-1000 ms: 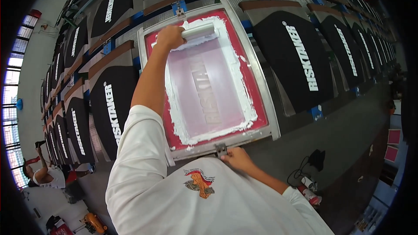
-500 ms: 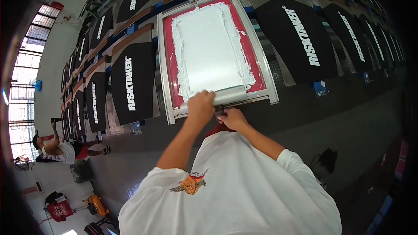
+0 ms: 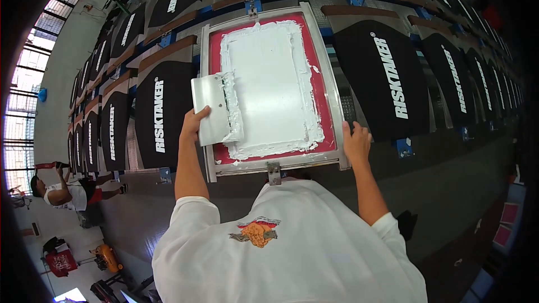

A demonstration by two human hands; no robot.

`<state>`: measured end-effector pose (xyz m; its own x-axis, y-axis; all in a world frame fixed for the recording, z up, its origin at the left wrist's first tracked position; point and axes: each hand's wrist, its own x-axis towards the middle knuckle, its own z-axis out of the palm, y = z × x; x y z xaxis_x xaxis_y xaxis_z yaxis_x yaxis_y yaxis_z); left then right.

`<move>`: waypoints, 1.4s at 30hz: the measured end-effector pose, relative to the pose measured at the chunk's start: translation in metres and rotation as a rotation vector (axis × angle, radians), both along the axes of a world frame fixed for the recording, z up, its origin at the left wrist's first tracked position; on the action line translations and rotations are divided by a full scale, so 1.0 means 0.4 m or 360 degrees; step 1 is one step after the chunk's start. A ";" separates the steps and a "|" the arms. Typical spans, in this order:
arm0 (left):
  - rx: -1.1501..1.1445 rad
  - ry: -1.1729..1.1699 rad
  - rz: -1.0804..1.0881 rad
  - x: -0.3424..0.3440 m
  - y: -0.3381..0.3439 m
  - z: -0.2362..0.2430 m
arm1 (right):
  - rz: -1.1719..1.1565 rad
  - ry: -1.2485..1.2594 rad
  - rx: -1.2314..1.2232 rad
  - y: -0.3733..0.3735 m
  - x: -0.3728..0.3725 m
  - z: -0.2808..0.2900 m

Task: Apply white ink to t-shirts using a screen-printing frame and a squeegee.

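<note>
A screen-printing screen (image 3: 332, 87), a metal frame with red mesh, lies in front of me. Thick white ink (image 3: 269, 84) covers the middle of the mesh, with ridges around its border. My left hand (image 3: 196, 123) grips a wide metal squeegee (image 3: 209, 101) by its near end, thumb on top. It stands lengthwise over the screen's left side, its right edge loaded with white ink. At the near right corner, my right hand (image 3: 357, 141) is beside the frame's outer edge, fingers apart and holding nothing; whether it touches the metal I cannot tell.
Black fabric panels with white lettering (image 3: 387, 76) lie on boards to both sides and in rows beyond. A metal bracket (image 3: 274, 173) sits at the screen's near edge, and a hinge clamp (image 3: 252, 8) at its far edge. A person (image 3: 64, 193) stands far left.
Both hands were on the squeegee at the screen's near end. My left hand has turned it and brought it to the left side; my right hand has let go and moved right.
</note>
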<state>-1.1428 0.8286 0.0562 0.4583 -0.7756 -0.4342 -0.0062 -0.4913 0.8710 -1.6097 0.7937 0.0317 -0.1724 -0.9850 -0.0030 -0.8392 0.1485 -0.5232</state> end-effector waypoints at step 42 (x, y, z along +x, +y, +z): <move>-0.0104 -0.0011 -0.0288 -1.014 -0.503 0.034 | -0.0016 -0.0143 -0.0293 -0.328 -0.962 -0.023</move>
<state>-1.5483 0.6275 0.0698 0.3113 -0.8721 -0.3776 -0.0954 -0.4241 0.9006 -1.9946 0.6624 0.0223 -0.1896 -0.9686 0.1611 -0.7870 0.0518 -0.6148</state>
